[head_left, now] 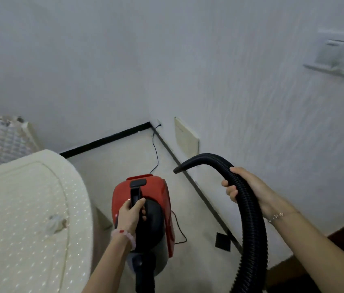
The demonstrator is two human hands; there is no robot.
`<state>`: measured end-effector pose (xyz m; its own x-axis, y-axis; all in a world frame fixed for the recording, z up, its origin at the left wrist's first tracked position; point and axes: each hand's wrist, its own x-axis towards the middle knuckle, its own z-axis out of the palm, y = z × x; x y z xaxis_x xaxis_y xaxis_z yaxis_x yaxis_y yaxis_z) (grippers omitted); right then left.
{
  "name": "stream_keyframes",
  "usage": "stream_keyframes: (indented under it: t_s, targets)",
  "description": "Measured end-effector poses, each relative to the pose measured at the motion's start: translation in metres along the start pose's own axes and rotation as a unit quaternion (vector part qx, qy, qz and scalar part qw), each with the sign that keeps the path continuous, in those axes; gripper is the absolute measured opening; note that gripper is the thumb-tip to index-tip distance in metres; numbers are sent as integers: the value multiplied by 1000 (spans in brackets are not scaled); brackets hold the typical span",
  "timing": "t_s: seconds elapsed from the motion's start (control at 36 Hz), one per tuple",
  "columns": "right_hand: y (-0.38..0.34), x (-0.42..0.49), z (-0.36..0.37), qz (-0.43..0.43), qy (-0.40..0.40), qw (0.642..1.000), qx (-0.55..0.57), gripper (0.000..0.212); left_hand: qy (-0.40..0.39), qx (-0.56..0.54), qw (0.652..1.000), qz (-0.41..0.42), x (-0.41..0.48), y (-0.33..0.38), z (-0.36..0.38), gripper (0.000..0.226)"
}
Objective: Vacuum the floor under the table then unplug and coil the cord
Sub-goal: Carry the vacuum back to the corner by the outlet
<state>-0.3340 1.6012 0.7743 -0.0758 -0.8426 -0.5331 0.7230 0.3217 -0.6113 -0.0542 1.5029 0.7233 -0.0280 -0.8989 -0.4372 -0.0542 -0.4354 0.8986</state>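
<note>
left hand point(130, 216) grips vacuum point(145, 210) handle | right hand point(244, 188) grips hose point(251, 218) right of vacuum | cord point(156, 151) to wall beyond vacuum

Single head-worn wide-angle view, forward and down, toward the floor point(124, 159) at a wall corner point(149, 85).

White textured walls point(251, 85) meet a pale floor point(124, 159) at a black baseboard point(103, 141), beside a cream-covered table point(25, 208).
</note>
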Motion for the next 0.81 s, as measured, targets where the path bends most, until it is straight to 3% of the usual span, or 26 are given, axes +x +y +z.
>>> stream_keyframes:
  t_s: [0.31, 0.81]
  targets:
    - [-82, 175, 50, 59, -35, 997, -24, 25, 80, -43, 996, -21, 147, 45, 17, 16]
    - [-201, 490, 200, 82, -24, 994, -71, 26, 83, 2, 995, -61, 451, 178, 13, 9]
